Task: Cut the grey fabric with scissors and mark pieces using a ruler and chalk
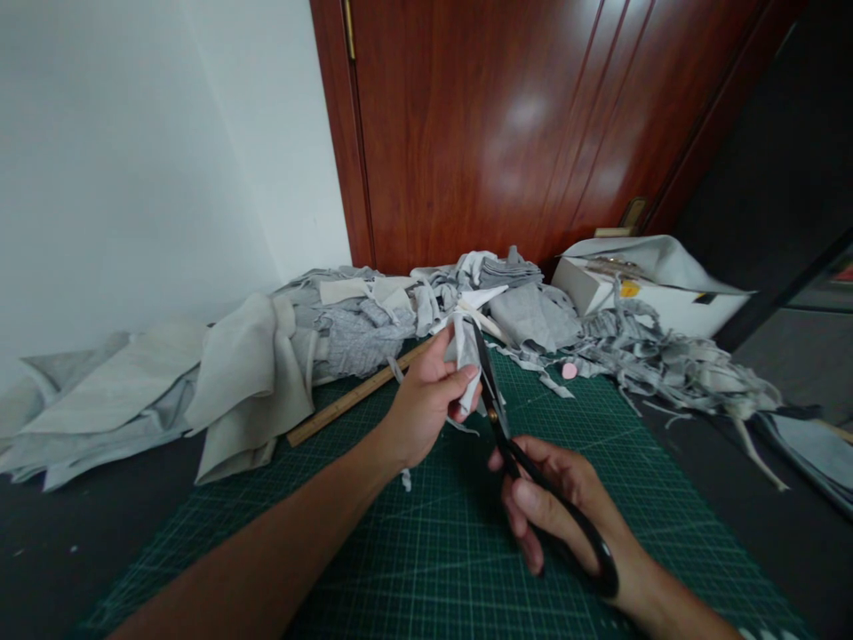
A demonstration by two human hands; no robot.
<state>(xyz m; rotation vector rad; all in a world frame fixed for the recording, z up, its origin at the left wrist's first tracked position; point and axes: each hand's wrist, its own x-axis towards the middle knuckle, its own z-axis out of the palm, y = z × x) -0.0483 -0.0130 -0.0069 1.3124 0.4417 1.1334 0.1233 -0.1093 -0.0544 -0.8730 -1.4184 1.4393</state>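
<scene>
My left hand (426, 400) pinches a folded piece of pale grey fabric (466, 356) above the green cutting mat (426, 551). My right hand (566, 498) is wrapped round the handles of black scissors (494, 414). The scissors point away from me, with their blades along the right side of the held fabric. Whether the blades touch the fabric is hard to tell. Behind my left hand, a wooden ruler (353, 403) lies slantwise on the mat.
Piles of grey and cream fabric (253, 373) stretch along the back and left. At the right are tangled fabric strips (686, 369) and an open white box (699, 311). A small pink disc (569, 370) lies on the mat. Behind stands a brown wooden door (480, 133).
</scene>
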